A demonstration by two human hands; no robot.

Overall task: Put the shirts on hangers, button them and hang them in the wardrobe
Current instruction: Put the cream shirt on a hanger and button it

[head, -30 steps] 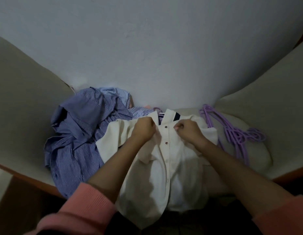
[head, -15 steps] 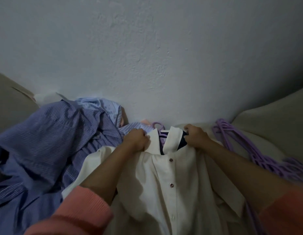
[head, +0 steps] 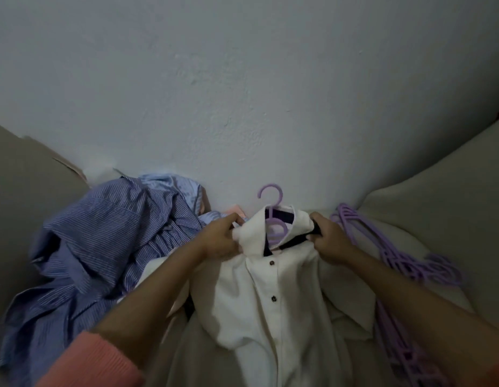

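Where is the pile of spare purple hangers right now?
In the head view, the spare purple hangers lie on the right, on the beige cushion, just beyond the right hand gripping the white shirt.

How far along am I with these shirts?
Done: the cream button-front shirt is buttoned on a purple plastic hanger. In hand: left hand and right hand hold its collar. Left: hanging it, then the crumpled blue striped shirts.

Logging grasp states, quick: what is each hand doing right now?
Left hand: closed, gripping the white shirt at its collar's left side.
Right hand: closed, gripping the white shirt's collar on the right side.
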